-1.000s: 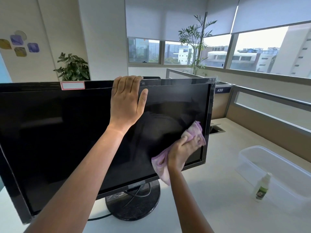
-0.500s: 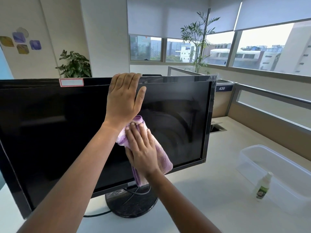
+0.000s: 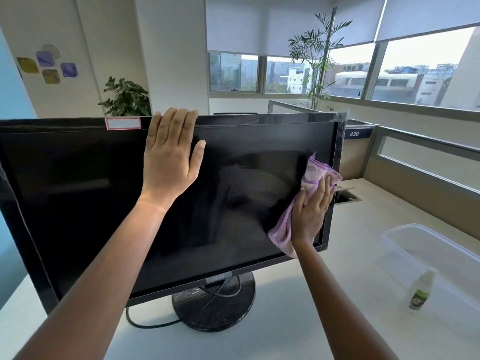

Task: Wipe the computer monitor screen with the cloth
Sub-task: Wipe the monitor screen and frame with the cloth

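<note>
A black computer monitor (image 3: 78,203) stands on a round base on the white desk, its screen dark. My left hand (image 3: 168,157) lies flat on the upper middle of the screen, fingers hooked over the top edge. A pink and purple cloth (image 3: 318,175) is spread against the screen's right side, near the bezel. My right hand (image 3: 310,214) presses the cloth onto the glass with straight fingers. Part of the cloth hangs below that hand.
A small spray bottle (image 3: 419,291) stands on the desk at the right, in front of a clear plastic tub (image 3: 405,237). A cable runs from the monitor base (image 3: 215,307). Low partitions and windows lie behind.
My right hand has swept the cloth from the middle of the screen to its right side. My left hand stays on the top edge.
</note>
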